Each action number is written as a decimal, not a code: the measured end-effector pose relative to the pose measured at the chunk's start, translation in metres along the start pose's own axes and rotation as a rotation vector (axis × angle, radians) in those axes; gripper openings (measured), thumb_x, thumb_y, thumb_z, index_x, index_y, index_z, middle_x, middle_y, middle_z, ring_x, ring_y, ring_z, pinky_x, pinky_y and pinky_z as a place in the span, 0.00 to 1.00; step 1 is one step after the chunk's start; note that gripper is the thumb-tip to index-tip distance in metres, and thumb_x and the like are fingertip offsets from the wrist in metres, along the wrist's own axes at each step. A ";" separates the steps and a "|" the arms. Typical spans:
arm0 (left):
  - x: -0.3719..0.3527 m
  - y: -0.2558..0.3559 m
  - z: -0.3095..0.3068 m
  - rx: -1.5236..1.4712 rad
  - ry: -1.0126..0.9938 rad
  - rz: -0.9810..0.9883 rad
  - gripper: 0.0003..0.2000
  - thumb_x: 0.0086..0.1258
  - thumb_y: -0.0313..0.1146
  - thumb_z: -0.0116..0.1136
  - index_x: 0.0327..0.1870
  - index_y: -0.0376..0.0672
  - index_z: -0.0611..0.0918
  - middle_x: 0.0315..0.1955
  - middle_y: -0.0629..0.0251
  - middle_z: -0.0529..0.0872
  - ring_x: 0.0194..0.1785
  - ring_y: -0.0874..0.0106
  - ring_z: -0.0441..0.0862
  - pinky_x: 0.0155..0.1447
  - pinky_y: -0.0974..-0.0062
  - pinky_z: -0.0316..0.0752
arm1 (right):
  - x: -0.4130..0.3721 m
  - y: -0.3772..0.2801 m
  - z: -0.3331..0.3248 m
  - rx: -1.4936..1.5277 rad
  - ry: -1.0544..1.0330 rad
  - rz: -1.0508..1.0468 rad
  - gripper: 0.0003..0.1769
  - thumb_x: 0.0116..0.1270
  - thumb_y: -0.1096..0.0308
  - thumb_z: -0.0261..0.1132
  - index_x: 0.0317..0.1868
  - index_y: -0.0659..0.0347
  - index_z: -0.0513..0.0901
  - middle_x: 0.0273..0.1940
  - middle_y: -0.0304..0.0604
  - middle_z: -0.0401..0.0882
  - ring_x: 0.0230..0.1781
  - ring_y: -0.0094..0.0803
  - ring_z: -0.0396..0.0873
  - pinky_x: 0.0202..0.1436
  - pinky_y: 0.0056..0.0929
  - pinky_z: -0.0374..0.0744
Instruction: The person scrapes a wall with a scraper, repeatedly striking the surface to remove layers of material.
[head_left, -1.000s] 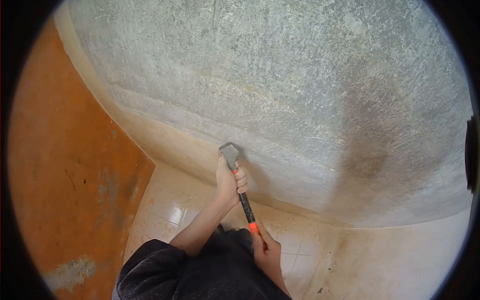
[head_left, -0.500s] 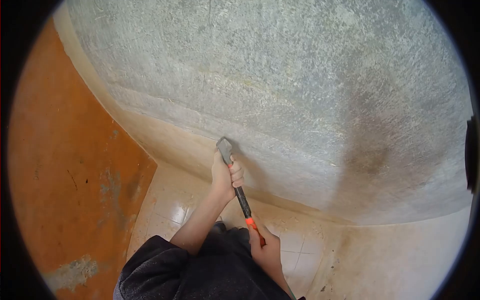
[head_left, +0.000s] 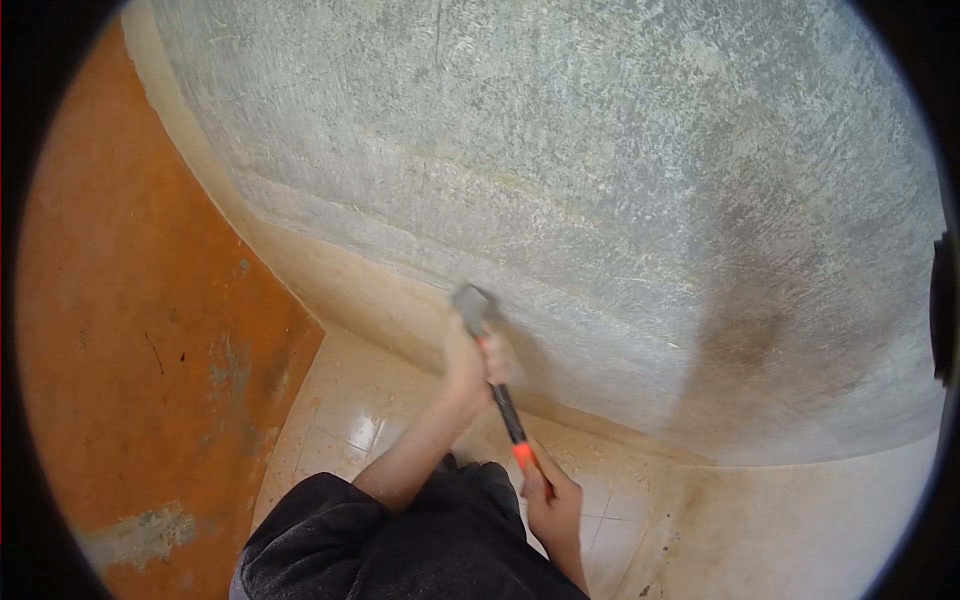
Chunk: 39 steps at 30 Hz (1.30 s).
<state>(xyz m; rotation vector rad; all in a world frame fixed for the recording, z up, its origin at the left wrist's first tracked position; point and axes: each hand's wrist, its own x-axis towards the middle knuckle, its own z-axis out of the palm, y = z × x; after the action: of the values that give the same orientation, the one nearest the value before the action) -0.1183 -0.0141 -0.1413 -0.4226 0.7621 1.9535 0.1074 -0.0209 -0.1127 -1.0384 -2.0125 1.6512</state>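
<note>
A long-handled scraper [head_left: 508, 414], black with orange-red bands, slants up toward the wall [head_left: 560, 150]. Its flat grey head is slightly blurred and overlaps the strip where rough grey wall gives way to a smoother beige band. Close below that head, my left hand [head_left: 472, 358] wraps round the upper shaft. My right hand [head_left: 553, 508] grips the lower end of the handle, its fingers partly hiding the grip.
An orange wall [head_left: 130, 300] with chipped patches rises at the left and meets the grey wall in a corner. Pale floor tiles [head_left: 335, 435] with scattered debris lie below. A white wall [head_left: 800, 520] is at lower right, and a dark object [head_left: 942, 310] at the right edge.
The scraper and both hands have shifted a little right and down in the view. My left hand and the scraper head are now blurred by motion. The camera has moved slightly.
</note>
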 end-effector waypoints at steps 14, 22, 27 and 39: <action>0.002 -0.009 0.003 -0.013 -0.026 0.042 0.22 0.78 0.59 0.31 0.30 0.55 0.69 0.11 0.80 0.54 0.11 0.83 0.49 0.13 0.80 0.43 | -0.002 0.004 -0.015 -0.026 -0.031 -0.007 0.22 0.73 0.70 0.61 0.66 0.62 0.77 0.30 0.39 0.82 0.27 0.18 0.75 0.34 0.21 0.77; 0.023 0.035 -0.019 -0.021 0.100 0.184 0.21 0.78 0.58 0.32 0.29 0.54 0.67 0.12 0.83 0.55 0.11 0.83 0.50 0.13 0.81 0.44 | 0.046 0.009 0.009 -0.060 -0.194 -0.179 0.21 0.72 0.69 0.61 0.64 0.64 0.78 0.30 0.45 0.83 0.25 0.23 0.76 0.34 0.22 0.77; -0.003 -0.012 0.016 0.008 0.112 0.053 0.23 0.78 0.60 0.30 0.28 0.54 0.67 0.12 0.82 0.54 0.11 0.84 0.49 0.13 0.81 0.45 | 0.008 0.016 -0.025 -0.045 -0.108 -0.033 0.23 0.73 0.72 0.58 0.67 0.66 0.74 0.25 0.35 0.74 0.25 0.19 0.71 0.32 0.21 0.72; 0.001 0.014 -0.014 0.009 -0.007 -0.055 0.27 0.76 0.66 0.29 0.29 0.54 0.67 0.11 0.79 0.54 0.10 0.81 0.48 0.15 0.77 0.46 | 0.001 -0.010 0.030 -0.141 0.002 0.219 0.22 0.74 0.72 0.59 0.67 0.64 0.75 0.26 0.34 0.74 0.25 0.17 0.69 0.29 0.19 0.70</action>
<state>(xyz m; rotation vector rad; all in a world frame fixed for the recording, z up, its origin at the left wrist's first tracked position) -0.1314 -0.0271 -0.1478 -0.4273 0.7472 1.8984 0.0835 -0.0419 -0.1115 -1.3524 -2.1022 1.6284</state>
